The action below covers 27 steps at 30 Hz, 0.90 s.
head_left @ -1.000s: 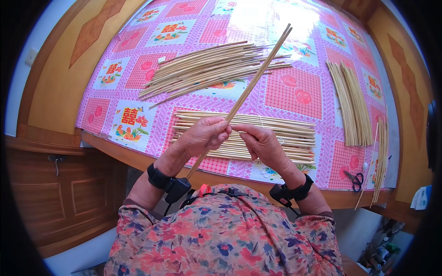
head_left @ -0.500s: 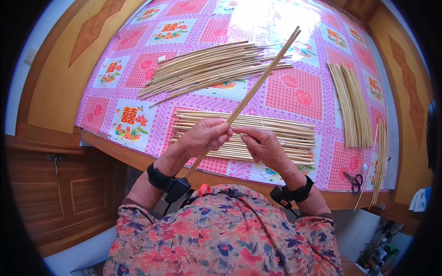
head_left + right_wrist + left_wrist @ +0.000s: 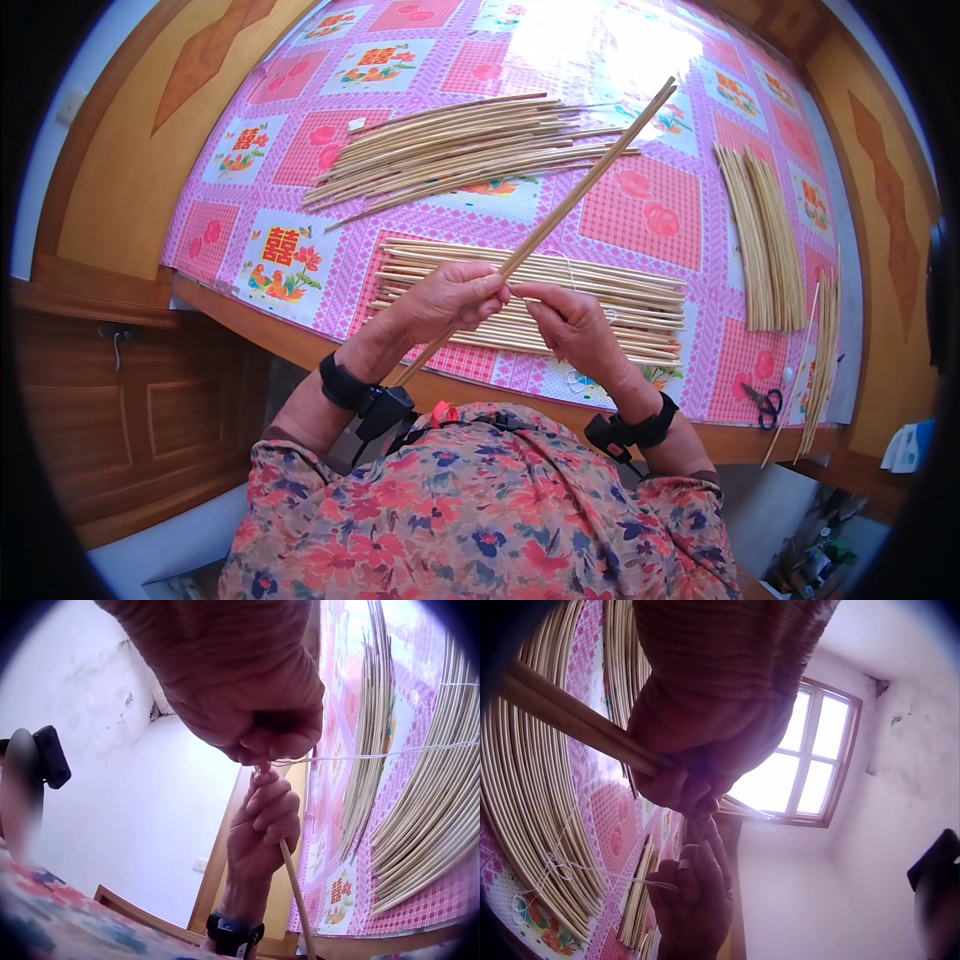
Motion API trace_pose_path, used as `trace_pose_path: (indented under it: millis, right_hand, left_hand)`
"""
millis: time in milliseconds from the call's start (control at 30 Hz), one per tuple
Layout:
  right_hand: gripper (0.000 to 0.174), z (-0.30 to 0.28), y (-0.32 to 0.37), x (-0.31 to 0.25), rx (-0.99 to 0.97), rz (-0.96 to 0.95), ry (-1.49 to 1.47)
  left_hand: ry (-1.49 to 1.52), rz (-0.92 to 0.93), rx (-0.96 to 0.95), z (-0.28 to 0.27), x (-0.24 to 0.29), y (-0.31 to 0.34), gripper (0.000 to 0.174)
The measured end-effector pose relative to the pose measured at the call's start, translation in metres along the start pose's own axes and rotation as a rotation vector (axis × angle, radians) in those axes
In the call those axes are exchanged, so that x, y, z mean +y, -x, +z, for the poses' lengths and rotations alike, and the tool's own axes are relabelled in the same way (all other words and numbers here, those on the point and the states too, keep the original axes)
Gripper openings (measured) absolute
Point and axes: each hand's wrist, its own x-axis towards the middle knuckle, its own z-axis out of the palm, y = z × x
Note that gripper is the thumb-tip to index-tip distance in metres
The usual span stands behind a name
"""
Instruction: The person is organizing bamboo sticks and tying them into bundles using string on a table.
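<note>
In the head view my left hand [image 3: 450, 300] grips a pair of long thin sticks [image 3: 590, 180] that slant from lower left to upper right. Close beside it, my right hand [image 3: 577, 325] pinches white string near the sticks, fingertips almost meeting the left ones. The string [image 3: 360, 756] runs in the right wrist view from the fingers across to a row of sticks [image 3: 442, 817]. That row [image 3: 640, 300] lies on the table under both hands, with loops of string on it. A ring [image 3: 684, 864] shows on the right hand in the left wrist view.
A loose pile of sticks [image 3: 450, 150] lies farther back. Two bundles [image 3: 762, 240] stand side by side at the right, with thinner sticks [image 3: 823, 350] nearer the edge. Scissors [image 3: 768, 406] rest at the table's right front. A patterned cloth [image 3: 640, 215] covers the table.
The held sticks' upper ends have shifted right and down, tilting the sticks a little more. Both hands keep their hold. The head view has turned slightly.
</note>
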Motion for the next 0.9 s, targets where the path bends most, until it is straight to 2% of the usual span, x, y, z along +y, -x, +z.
trace_pose_path:
  millis: [67,267,767,900]
  right_hand:
    - [0.020,0.005,0.002,0.002,0.082,-0.025,0.060]
    - [0.016,0.009,0.004,0.007,0.160,-0.077,0.078]
    - [0.010,0.016,0.008,0.009,0.240,-0.122,0.092]
    - [0.009,0.017,0.007,0.007,0.244,-0.125,0.124]
  left_hand:
    - [-0.030,0.001,0.010,0.002,0.000,0.000,0.025]
    - [-0.099,-0.011,0.045,0.007,-0.001,0.000,0.025]
    - [-0.193,0.066,-0.013,0.008,-0.003,0.002,0.025]
    - [-0.138,0.059,-0.029,0.008,-0.003,0.002,0.025]
